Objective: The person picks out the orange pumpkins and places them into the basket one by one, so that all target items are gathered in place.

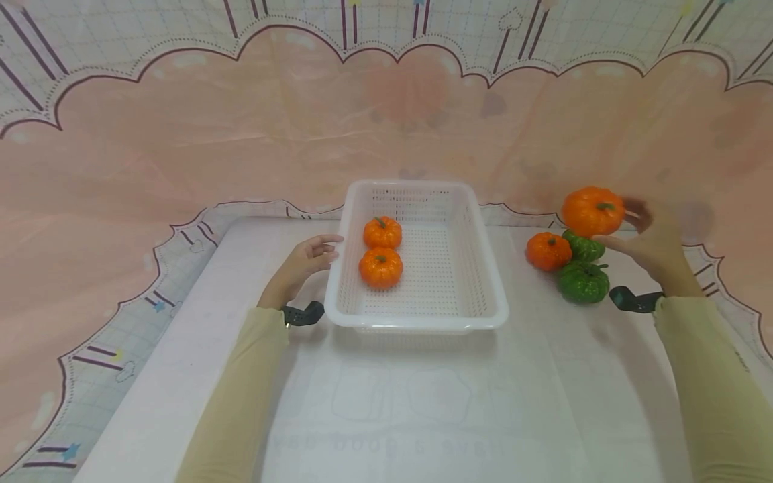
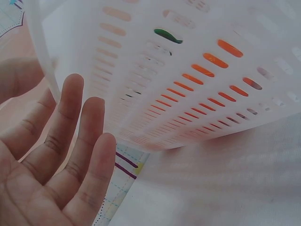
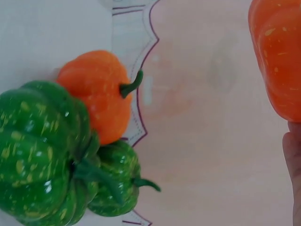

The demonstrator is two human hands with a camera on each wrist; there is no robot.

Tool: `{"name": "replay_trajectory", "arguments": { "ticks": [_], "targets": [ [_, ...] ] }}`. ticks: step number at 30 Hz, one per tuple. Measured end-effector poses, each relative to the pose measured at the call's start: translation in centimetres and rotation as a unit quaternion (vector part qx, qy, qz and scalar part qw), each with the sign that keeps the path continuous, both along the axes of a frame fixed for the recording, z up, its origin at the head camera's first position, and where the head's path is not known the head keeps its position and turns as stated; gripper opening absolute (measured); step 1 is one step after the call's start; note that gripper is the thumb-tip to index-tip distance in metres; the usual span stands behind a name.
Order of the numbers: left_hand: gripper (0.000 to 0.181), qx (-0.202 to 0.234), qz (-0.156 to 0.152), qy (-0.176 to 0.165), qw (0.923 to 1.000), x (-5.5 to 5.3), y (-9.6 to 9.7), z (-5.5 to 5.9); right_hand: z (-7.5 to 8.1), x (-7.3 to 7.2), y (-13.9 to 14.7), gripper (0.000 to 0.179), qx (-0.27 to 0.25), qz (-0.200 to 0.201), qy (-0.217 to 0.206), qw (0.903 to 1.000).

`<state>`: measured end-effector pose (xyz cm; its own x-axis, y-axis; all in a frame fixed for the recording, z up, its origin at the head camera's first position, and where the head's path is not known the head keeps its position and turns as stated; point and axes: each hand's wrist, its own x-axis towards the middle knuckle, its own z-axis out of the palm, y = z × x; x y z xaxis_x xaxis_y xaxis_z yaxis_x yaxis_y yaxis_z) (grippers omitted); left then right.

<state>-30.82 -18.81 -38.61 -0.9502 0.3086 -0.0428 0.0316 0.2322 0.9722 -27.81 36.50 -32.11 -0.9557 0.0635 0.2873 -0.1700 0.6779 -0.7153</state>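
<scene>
From my remote station I listed one flat white tabletop [image 1: 374,376], straight-edged at the left. Near its front I noted faint lettering [image 1: 386,445], too dim to read with confidence. Behind and beside it I recorded one creased, peach-coloured sheet [image 1: 211,154] with a pale, blue-gridded border [image 1: 181,27], edged by a dark purple scalloped line [image 1: 284,26]. On that border I counted in paired dark purple bars [image 1: 98,363] and a small blue star [image 1: 70,451], lower left.
</scene>
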Motion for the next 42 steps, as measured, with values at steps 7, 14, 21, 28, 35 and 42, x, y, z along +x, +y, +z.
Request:
{"name": "replay_trajectory", "arguments": {
  "ticks": [7,14,21,28,35,42],
  "targets": [
    [0.047,-0.003,0.003,0.0,1.0,0.2,0.0,0.2,0.9,-0.3,-1.3,0.076,0.02,0.031,-0.017,0.9992],
    [0.047,0.0,-0.001,0.003,1.0,0.0,0.0,0.1,1.8,-0.6,-2.7,0.079,0.012,0.079,-0.044,0.9959],
    [0.046,0.003,0.0,0.003,1.0,0.0,0.0,0.0,2.5,-0.8,-4.4,0.077,0.037,0.111,-0.014,0.993],
    [0.046,0.003,-0.002,0.004,1.0,-0.1,-0.1,0.1,3.4,-1.4,-5.8,0.08,0.071,0.142,-0.048,0.9862],
    [0.047,0.0,-0.002,0.002,1.0,-0.2,0.0,0.2,4.2,-2.1,-7.1,0.082,0.116,0.17,-0.074,0.9759],
    [0.047,-0.002,0.001,-0.001,1.0,-0.3,-0.1,0.2,5.1,-2.9,-8.4,0.082,0.152,0.219,-0.069,0.9612]
  ]
}}
